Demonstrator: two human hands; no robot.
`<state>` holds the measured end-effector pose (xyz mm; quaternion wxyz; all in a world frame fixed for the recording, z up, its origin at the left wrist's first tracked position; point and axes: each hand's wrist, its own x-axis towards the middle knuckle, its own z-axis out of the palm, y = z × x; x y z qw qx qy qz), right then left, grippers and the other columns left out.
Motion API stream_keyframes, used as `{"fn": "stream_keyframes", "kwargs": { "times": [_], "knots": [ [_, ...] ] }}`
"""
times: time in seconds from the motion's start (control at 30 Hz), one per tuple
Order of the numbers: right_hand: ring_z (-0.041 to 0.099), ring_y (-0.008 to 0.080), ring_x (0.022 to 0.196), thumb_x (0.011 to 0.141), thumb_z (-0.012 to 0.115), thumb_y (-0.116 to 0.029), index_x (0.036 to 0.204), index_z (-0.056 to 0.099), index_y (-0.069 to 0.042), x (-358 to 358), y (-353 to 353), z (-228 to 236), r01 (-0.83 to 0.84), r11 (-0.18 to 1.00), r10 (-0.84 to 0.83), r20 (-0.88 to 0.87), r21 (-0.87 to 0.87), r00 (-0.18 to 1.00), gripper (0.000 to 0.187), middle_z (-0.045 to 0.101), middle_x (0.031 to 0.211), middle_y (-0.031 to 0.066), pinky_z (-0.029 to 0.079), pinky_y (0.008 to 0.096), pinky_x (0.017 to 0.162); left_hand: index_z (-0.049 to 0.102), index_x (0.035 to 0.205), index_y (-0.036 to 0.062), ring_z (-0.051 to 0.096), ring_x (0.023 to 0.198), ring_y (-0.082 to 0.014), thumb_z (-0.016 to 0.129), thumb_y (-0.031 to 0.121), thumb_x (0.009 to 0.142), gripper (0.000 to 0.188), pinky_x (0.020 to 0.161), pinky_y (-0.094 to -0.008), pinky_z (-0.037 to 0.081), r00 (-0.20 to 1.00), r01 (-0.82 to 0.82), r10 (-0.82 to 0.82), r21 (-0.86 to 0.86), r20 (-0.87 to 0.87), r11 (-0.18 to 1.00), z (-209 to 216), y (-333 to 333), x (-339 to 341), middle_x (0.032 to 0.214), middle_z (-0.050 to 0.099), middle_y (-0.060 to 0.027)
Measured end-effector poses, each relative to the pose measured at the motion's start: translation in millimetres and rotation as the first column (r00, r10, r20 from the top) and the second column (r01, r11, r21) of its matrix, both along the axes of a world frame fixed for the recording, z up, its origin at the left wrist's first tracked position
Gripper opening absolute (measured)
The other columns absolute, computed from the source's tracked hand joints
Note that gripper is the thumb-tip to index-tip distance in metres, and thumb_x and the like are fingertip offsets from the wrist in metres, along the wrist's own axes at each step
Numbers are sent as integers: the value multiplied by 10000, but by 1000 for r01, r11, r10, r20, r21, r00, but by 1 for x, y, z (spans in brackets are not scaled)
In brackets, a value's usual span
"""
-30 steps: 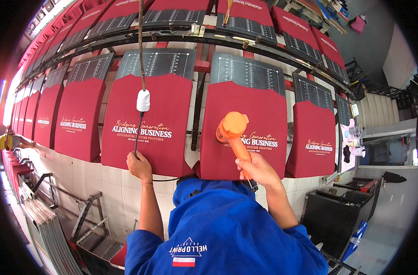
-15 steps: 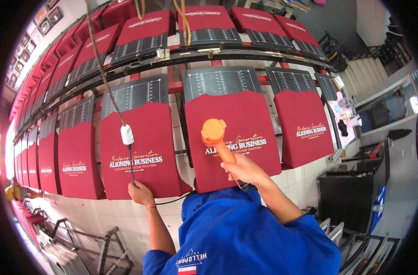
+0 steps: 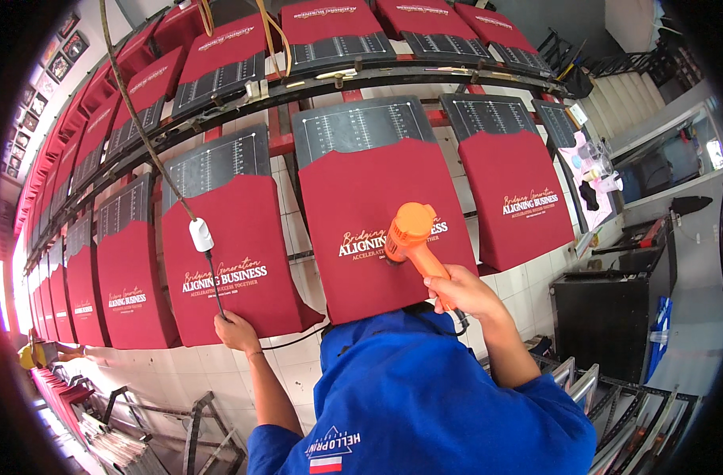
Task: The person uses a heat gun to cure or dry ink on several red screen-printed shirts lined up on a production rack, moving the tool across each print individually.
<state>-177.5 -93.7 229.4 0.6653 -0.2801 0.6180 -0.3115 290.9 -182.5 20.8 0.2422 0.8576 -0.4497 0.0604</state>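
Our right hand (image 3: 466, 291) wraps its grip around the orange heat gun (image 3: 413, 237) at frame centre, while our left hand (image 3: 236, 331) pinches the neighbouring maroon shirt's (image 3: 235, 269) lower edge.

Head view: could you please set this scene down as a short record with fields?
Right hand: grips orange plastic heat gun, nozzle toward the print on the dark red fabric piece.
Left hand: holds black cable below white inline plug, at the lower edge of the neighbouring red piece.
Surroundings: rows of red pieces on dark pallets; white tiled floor.
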Motion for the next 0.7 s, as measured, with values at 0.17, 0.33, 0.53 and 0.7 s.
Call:
{"fn": "stream_keyframes", "kwargs": {
  "times": [0.17,0.33,0.53,0.7],
  "knots": [
    [600,126,578,940,609,-273,952,548,-8,4,4,-8,21,1000,-20,46,-18,999,272,569,778,36,501,258,523,559,852,18,591,828,-351,509,266,960,275,693,-483,458,1000,-3,3,21,18,1000,1,-1,-3,839,614,-138],
    [596,124,570,940,607,-266,955,560,-10,8,4,-14,-5,999,8,54,-50,998,261,573,776,32,499,260,517,551,860,17,590,837,-353,512,266,961,272,698,-486,460,1000,-14,13,51,23,999,7,-1,-8,858,614,-141],
    [588,113,569,939,605,-249,943,551,-16,8,3,-14,-44,997,47,50,-65,998,239,568,771,29,498,258,520,575,913,19,589,862,-346,517,268,962,260,730,-477,465,995,-10,9,12,97,1000,2,-1,-8,890,622,-135],
    [592,114,581,939,606,-239,963,552,-9,2,2,-13,-61,998,63,57,-33,996,237,571,781,29,495,256,527,579,923,20,588,875,-343,520,267,961,257,737,-474,465,997,-30,28,31,70,999,4,0,-11,899,624,-136]
  ]
}}
